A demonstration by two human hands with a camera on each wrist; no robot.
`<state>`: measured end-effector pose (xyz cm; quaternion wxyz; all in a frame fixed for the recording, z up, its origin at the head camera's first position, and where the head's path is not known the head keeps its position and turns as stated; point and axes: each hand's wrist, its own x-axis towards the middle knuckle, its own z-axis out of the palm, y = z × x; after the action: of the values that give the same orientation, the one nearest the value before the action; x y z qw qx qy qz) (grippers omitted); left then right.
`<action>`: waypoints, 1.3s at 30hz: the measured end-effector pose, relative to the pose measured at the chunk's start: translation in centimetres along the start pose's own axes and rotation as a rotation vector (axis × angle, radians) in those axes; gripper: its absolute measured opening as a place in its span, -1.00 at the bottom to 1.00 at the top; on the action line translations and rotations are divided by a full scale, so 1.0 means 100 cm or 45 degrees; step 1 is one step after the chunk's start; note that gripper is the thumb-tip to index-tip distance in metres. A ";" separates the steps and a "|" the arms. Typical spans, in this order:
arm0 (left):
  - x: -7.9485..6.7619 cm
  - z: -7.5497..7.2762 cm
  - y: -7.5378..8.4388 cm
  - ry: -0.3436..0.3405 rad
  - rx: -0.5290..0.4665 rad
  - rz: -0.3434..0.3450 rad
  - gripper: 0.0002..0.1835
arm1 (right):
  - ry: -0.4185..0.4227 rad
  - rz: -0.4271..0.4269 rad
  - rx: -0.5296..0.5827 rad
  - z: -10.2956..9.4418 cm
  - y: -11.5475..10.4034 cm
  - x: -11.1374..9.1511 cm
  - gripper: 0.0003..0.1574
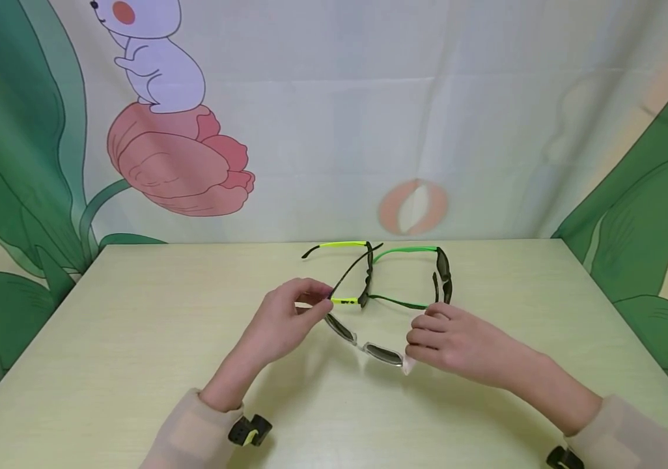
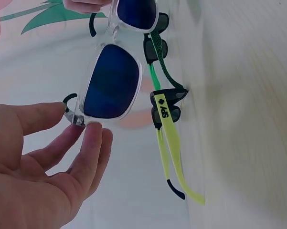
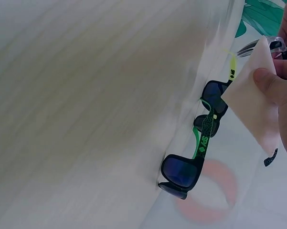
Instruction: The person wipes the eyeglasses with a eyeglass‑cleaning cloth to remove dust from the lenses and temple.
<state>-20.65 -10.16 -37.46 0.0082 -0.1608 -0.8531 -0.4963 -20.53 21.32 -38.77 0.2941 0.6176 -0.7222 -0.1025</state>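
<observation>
Basically, my L hand (image 1: 284,320) had thumb & fingers pinched on clear-framed sunglasses (image 1: 383,354). My R hand (image 1: 457,340) clamped pink cloth (image 3: 250,100) at their other end, nr green-armed sunglasses (image 1: 443,264).

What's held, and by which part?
Left hand: clear-framed sunglasses, by one hinge corner. Right hand: pale cloth, at their opposite end; any grip beneath is hidden.

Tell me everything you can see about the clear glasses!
The clear glasses have a see-through frame, like plastic, two dark lenses that look blue in the left wrist view, and dark arms, unfolded and pointing away from the head camera. They're held up off the table. The left hand pinches one end; the right hand holds what looks like a pale cloth over the other.
</observation>
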 end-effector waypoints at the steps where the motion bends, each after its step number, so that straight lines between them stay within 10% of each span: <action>1: 0.000 0.000 0.000 0.003 -0.017 0.007 -0.71 | 0.002 0.000 0.001 0.000 -0.001 0.000 -0.26; 13: 0.001 0.004 -0.003 0.056 -0.070 -0.116 -0.55 | -0.007 0.126 0.096 0.006 -0.007 0.002 -0.57; 21: 0.002 0.019 -0.008 -0.051 -0.407 -0.264 -0.47 | 0.145 0.238 0.193 0.009 -0.014 0.012 -0.44; 32: 0.004 0.033 -0.005 -0.177 -0.694 -0.320 -0.44 | 0.189 0.375 0.232 0.006 -0.025 0.031 -0.93; 39: 0.006 0.036 -0.004 -0.157 -0.787 -0.334 -0.43 | 0.175 0.435 0.285 0.001 -0.029 0.041 -0.74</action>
<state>-20.79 -7.13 -39.46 -0.1565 -0.0742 -0.6746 -0.7176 -18.41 16.80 -39.10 0.2851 0.5207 -0.8015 0.0720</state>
